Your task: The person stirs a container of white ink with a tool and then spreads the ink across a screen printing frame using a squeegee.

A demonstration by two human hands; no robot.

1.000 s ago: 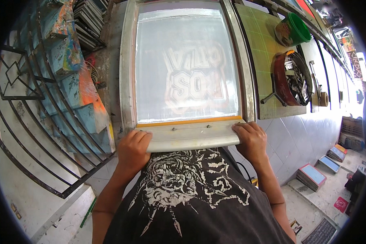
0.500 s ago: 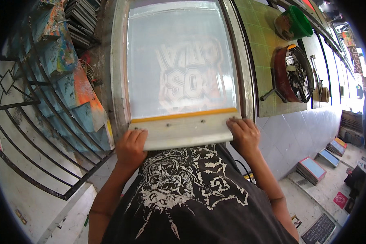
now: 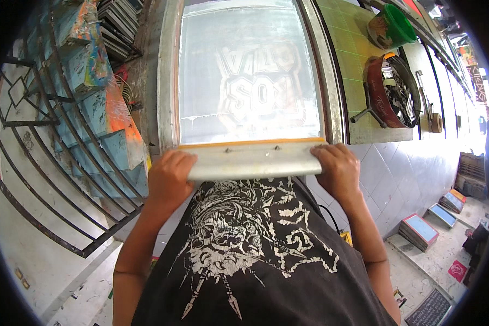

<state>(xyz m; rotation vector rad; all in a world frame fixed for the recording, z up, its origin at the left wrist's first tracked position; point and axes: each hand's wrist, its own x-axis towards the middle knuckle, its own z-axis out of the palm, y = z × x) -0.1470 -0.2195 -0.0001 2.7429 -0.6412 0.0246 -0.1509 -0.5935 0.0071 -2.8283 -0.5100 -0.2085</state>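
Note:
I hold a wide squeegee [image 3: 252, 160] with a pale wooden handle and an orange rubber blade across the near end of a screen-printing frame [image 3: 167, 81]. My left hand [image 3: 169, 176] grips its left end and my right hand [image 3: 337, 168] grips its right end. The blade rests on the white mesh [image 3: 244, 43], where a pale lettered design [image 3: 258, 87] shows through. My black printed shirt fills the lower middle of the view.
A dark metal grille [image 3: 32, 163] and paint-stained boards [image 3: 100, 108] stand at left. On the green tabletop at right sit a green bucket [image 3: 391, 24], a round red-rimmed tray [image 3: 394, 89] and a tape roll [image 3: 434, 122]. Stacked frames [image 3: 418, 231] lie on the floor.
The squeegee has been drawn toward me along the mesh, both hands staying on its ends. My head has also shifted, so the frame sits closer in view.

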